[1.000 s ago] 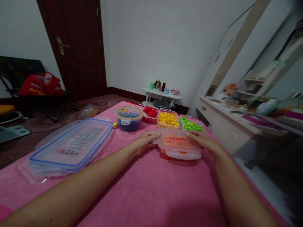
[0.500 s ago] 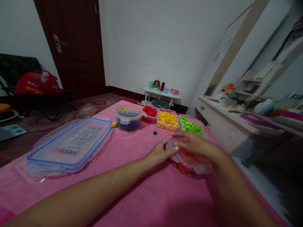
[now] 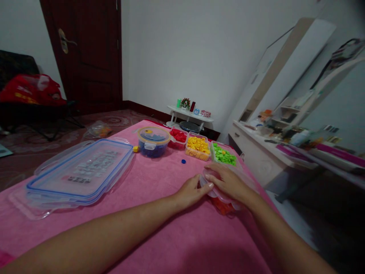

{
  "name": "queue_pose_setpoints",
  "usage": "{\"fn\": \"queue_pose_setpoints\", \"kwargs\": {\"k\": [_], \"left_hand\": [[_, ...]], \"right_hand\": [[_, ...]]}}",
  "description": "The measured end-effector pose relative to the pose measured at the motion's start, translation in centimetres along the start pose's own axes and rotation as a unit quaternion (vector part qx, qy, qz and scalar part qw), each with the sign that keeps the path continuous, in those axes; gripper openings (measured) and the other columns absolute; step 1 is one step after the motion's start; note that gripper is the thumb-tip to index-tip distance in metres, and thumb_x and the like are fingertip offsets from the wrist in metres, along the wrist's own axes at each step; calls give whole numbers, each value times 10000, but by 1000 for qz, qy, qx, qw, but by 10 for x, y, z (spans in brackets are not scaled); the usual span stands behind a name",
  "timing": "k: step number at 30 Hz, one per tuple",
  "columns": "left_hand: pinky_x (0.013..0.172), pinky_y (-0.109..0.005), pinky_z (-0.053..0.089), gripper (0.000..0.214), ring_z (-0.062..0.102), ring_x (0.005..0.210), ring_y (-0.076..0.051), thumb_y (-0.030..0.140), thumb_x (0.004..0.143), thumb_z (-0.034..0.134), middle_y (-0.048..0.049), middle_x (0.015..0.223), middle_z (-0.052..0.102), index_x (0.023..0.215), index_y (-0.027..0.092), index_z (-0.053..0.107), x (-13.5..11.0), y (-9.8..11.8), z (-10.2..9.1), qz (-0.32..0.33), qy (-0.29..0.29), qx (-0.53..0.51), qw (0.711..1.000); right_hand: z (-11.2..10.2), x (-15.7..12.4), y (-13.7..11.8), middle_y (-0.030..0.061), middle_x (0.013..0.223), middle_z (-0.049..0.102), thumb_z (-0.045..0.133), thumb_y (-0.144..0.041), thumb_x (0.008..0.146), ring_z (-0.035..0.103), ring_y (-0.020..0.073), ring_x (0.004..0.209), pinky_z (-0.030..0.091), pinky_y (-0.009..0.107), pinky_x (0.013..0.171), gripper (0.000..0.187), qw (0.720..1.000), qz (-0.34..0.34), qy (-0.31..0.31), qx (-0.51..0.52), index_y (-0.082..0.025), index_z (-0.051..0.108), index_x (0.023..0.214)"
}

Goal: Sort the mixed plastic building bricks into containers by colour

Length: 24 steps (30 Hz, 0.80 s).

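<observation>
Fingers of your left hand and right hand meet at a translucent lid, which sits over a clear box of orange-red contents, toward the right side of a pink-covered bench. Your left grip is narrow, thumb and fingers about the lid's left end. Your right hand lies across its top, fingers bent toward that same end; you cannot tell how tightly this grip closes.

Beyond your hands, red pieces, yellow pieces and green pieces stand in a row of clear tubs, left to right. A small blue disc lies nearer you, on the pink cover. Farther left is a round lidded container with dark blue contents, a yellow block just beside it. Flat, blue-edged lids lie stacked at far left.
</observation>
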<state>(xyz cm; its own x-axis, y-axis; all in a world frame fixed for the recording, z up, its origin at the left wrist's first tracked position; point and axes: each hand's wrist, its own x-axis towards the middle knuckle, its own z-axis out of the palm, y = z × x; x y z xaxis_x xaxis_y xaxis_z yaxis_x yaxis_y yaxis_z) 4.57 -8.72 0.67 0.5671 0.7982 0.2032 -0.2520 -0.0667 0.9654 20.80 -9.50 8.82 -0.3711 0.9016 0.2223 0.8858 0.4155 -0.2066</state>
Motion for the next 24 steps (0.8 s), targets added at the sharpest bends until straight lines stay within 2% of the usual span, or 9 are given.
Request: {"fn": "queue_pose_setpoints", "kwargs": {"k": [4, 12, 18, 24], "left_hand": [[788, -284, 451, 492, 581, 890, -200, 498, 767, 623, -73, 1000, 653, 1110, 145, 599, -7, 4, 7, 32, -34, 115, 992], [798, -289, 472, 406, 616, 914, -196, 420, 800, 608, -90, 1023, 664, 1104, 151, 608, -8, 2, 13, 37, -103, 117, 987], [826, -311, 479, 442, 618, 949, -207, 383, 793, 611, -121, 1084, 660, 1156, 130, 602, -7, -1, 10, 16, -95, 133, 986], [795, -299, 483, 389, 627, 901, -200, 322, 789, 597, -129, 1034, 680, 1109, 103, 637, -8, 3, 9, 5, -84, 151, 985]], "right_hand": [[-5, -27, 1, 93, 1256, 589, 453, -371, 892, 523, 240, 1158, 380, 423, 1007, 382, 999, -4, 29, -35, -194, 576, 1206], [-18, -54, 7, 106, 1240, 595, 461, -365, 888, 534, 249, 1142, 383, 442, 1008, 375, 999, -13, 9, -46, -189, 567, 1202], [-27, -75, 11, 99, 1240, 597, 472, -381, 877, 526, 267, 1155, 383, 468, 1008, 380, 998, 4, 7, -66, -214, 578, 1201], [-36, -104, 21, 109, 1250, 594, 475, -424, 865, 529, 294, 1157, 376, 510, 1013, 401, 996, 39, 0, -76, -236, 594, 1199]]}}
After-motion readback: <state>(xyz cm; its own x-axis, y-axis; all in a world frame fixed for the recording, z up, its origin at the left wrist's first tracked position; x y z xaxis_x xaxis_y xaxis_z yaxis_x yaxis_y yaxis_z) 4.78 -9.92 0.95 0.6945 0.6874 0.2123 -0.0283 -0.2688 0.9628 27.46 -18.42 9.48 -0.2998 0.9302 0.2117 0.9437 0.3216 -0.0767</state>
